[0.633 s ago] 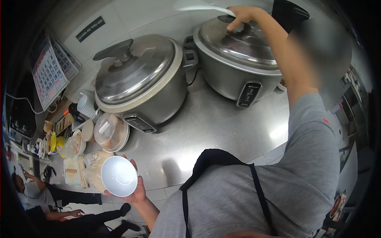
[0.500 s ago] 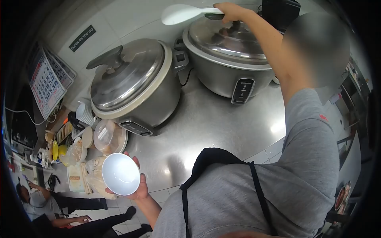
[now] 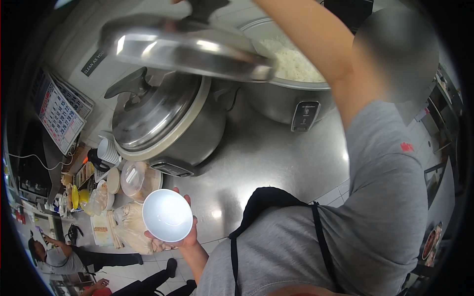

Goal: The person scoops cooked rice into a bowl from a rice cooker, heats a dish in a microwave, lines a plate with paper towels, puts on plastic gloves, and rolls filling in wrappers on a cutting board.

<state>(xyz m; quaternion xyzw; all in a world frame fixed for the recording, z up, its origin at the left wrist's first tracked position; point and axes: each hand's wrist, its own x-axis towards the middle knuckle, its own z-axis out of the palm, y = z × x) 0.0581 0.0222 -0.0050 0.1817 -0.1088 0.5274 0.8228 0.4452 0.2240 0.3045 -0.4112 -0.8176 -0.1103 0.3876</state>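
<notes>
Left grip (image 3: 189, 238) cups bowl (image 3: 167, 215); right (image 3: 176, 1), seemingly, lid (image 3: 190, 55).

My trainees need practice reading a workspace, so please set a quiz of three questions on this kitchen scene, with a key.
1. Multiple choice: What does the left hand hold?
a) a knife
b) a white bowl
c) a towel

2. True or false: The white bowl is heaped with food.

3. Short answer: What food shows inside the open cooker, whose lid is raised?

Key:
1. b
2. False; the white bowl looks empty.
3. Rice.
</notes>
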